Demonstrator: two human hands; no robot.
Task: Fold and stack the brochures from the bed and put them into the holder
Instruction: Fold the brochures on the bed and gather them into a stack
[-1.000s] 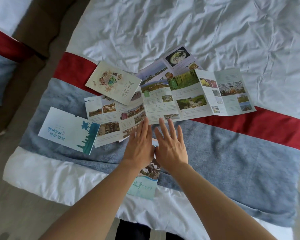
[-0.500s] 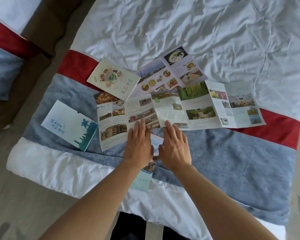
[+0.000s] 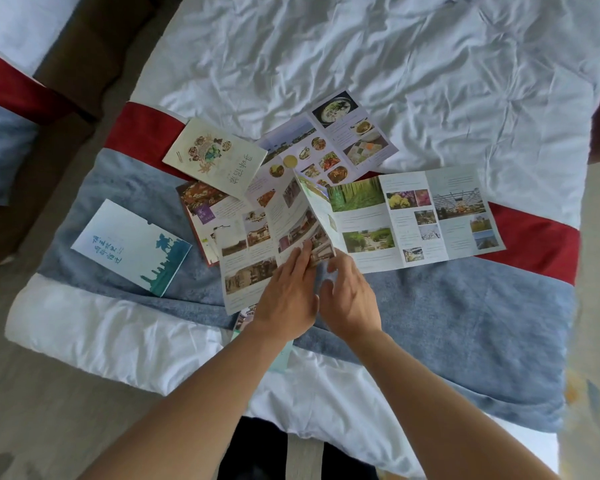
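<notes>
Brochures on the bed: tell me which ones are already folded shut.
Two: the cream brochure with food drawings on its cover, and the pale blue brochure farthest left with a teal skyline. The others lie unfolded, showing photo panels.

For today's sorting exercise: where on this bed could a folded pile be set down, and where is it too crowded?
Free: white sheet beyond the brochures, and grey band right of the right hand. Crowded: the middle, around the long open brochure.

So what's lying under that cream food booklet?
The cream food booklet overlaps an unfolded food brochure and a dark red-edged leaflet, on the bed's red stripe. What lies directly beneath stays hidden.
</notes>
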